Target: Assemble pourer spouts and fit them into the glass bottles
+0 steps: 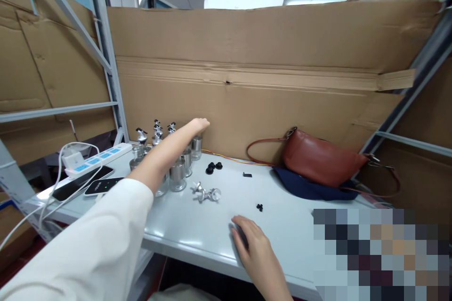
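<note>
My left hand [199, 125] reaches to the back of the white table [190, 223], above a clear glass bottle [197, 148]. Its fingers bend down and away, mostly hidden, so I cannot see what they hold. More glass bottles [177, 176] stand under and beside my forearm, some topped with silver pump heads [141, 135]. Near the front edge, my right hand [256, 251] curls its thumb and fingers around a dark object [243, 236], too covered to name. Between the hands lie loose silver pump parts [208, 194], round black caps [211, 168] and tiny black pieces [260, 207].
A brown leather bag [323, 157] rests on dark blue fabric [300, 186] at the back right. On the left are a power strip [100, 160], two phone-like devices [102, 186] and white cables [58, 174]. Cardboard [247, 42] walls the back. A small black piece [247, 175] lies mid-table.
</note>
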The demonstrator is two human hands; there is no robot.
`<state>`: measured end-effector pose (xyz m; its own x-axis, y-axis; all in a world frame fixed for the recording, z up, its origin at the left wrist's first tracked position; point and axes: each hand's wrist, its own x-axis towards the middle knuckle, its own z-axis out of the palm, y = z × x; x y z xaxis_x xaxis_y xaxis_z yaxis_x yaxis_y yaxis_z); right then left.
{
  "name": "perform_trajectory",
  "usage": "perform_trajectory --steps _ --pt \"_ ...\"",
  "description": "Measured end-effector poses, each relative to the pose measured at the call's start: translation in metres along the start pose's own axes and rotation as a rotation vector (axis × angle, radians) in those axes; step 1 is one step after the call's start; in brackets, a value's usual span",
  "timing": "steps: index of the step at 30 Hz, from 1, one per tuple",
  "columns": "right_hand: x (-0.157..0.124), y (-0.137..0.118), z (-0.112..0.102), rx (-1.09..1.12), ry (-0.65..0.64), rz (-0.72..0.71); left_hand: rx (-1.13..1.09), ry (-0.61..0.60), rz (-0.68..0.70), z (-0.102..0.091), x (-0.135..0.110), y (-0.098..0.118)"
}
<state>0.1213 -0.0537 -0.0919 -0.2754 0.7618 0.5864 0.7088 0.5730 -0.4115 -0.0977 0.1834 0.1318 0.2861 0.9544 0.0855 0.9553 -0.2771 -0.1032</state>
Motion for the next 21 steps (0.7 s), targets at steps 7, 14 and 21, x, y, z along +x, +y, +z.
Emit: perform_trajectory --steps 7,14,21 --pt "0.000 0.001 0.000 0.039 -0.010 0.020 0.079 0.144 0.040 -0.113 -0.053 -0.025" --pt "0.008 0.006 -0.007 0.214 -0.017 0.079 0.094 0.226 0.408 -0.110 -0.177 -0.029" --pt "0.046 -0.036 -0.013 0.732 -0.077 0.325 0.122 0.081 0.399 -0.018 -0.248 -0.009"
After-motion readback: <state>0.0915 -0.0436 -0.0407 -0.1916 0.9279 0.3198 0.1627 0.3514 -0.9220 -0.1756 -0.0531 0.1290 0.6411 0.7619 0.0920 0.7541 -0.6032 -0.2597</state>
